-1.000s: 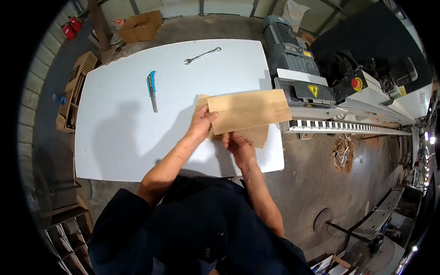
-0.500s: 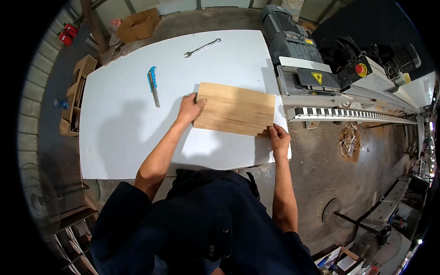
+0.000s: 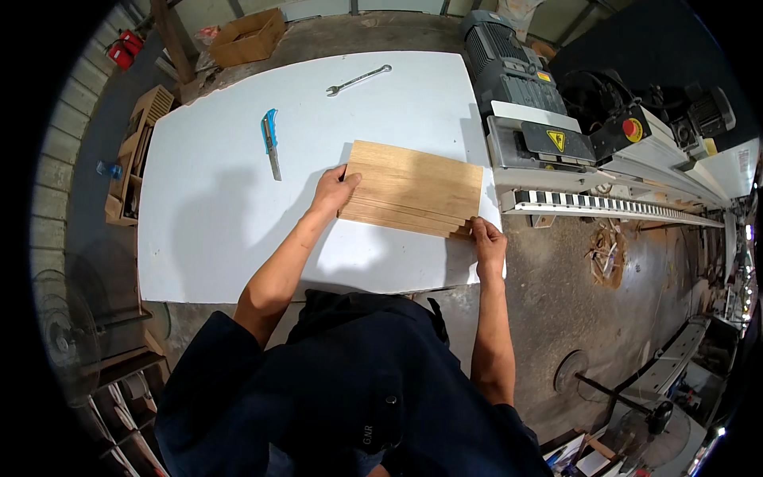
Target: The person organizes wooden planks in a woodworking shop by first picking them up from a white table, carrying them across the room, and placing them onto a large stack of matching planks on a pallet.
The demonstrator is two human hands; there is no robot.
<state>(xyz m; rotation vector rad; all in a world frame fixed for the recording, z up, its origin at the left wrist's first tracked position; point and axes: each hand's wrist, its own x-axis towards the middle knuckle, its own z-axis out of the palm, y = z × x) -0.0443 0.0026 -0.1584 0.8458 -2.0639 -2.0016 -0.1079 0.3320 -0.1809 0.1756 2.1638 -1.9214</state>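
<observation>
A fanned stack of thin light-brown wood boards point(image 3: 417, 183) lies over the white tabletop point(image 3: 214, 207), its near edges stepped. My left hand point(image 3: 335, 193) grips the stack's left end, thumb on top and fingers beneath or behind the edge. At the near right corner, my right hand point(image 3: 488, 241) pinches the stepped board ends between thumb and fingers. Left of the stack rests a utility knife point(image 3: 271, 143) with a blue handle and its blade out. Farther back lies a combination wrench point(image 3: 359, 81).
Beyond the table's right edge stands a machine with a grey motor point(image 3: 505, 60), a red stop button point(image 3: 632, 129) and a toothed white rail point(image 3: 612, 203). Wood scraps point(image 3: 608, 254) lie on the floor. A cardboard box point(image 3: 248, 37) sits behind the table; a wooden crate point(image 3: 127, 167) is at left.
The view has shifted slightly, so the tools and machine appear a little displaced. Both hands keep their hold on the boards, which stay in nearly the same place.
</observation>
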